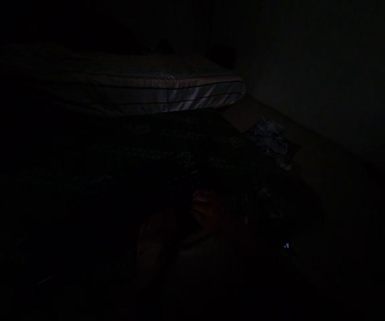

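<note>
The room is very dark and most outlines are lost. My right hand (pixel 209 207) shows as a dim reddish shape below the middle, with its fingers bent and close together. Whatever lies inside its grasp is hidden by shadow. To its left, my left hand (pixel 150 236) is fainter still, and its fingers cannot be made out. A dim pale surface (pixel 209 258), perhaps cloth, lies just under the hands. Dark green patterned fabric (pixel 186 138) with round light motifs spreads beyond them.
A mattress with a striped cover (pixel 179 91) lies across the back. Crumpled light cloth (pixel 269 136) rests on the floor to the right, near a plain wall (pixel 322 76). A small bright spot (pixel 286 245) glints at lower right.
</note>
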Demonstrator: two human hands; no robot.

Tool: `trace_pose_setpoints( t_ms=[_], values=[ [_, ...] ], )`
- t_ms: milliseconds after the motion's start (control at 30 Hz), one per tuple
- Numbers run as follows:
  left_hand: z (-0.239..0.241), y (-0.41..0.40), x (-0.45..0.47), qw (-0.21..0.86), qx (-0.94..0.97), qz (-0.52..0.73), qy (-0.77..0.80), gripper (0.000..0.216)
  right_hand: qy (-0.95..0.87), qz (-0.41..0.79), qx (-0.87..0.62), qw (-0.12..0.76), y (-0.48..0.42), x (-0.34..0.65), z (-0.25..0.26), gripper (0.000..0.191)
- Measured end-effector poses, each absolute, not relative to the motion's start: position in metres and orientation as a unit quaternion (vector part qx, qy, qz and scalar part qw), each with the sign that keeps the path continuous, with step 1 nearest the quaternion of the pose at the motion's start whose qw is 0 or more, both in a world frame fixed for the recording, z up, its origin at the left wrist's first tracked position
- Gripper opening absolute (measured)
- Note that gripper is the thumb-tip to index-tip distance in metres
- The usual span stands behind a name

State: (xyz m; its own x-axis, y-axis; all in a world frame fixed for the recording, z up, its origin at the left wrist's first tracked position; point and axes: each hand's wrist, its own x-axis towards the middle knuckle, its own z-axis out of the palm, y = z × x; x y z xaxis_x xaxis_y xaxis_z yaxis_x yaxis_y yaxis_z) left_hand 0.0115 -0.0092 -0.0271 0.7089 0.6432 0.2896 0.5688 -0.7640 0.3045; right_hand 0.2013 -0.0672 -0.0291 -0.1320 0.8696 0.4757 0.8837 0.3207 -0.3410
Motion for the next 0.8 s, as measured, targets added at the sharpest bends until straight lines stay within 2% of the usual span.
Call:
trace_pose_setpoints(
  t_ms=[400, 633, 800],
  values=[
    [-0.030, -0.013, 0.005, 0.043, 0.913, 0.246, 0.323, 0.029, -0.749, -0.087, -0.556, 0.349, -0.074, 0.197, -0.031, 0.011],
    [-0.033, -0.014, 0.002, 0.034, 0.915, 0.260, 0.306, 0.026, -0.733, -0.104, -0.601, 0.301, -0.062, 0.211, 0.000, 0.012],
    [-0.033, -0.014, 0.000, 0.032, 0.916, 0.264, 0.301, 0.027, -0.696, -0.092, -0.675, 0.227, -0.026, 0.265, 0.013, 0.015]
  ],
)
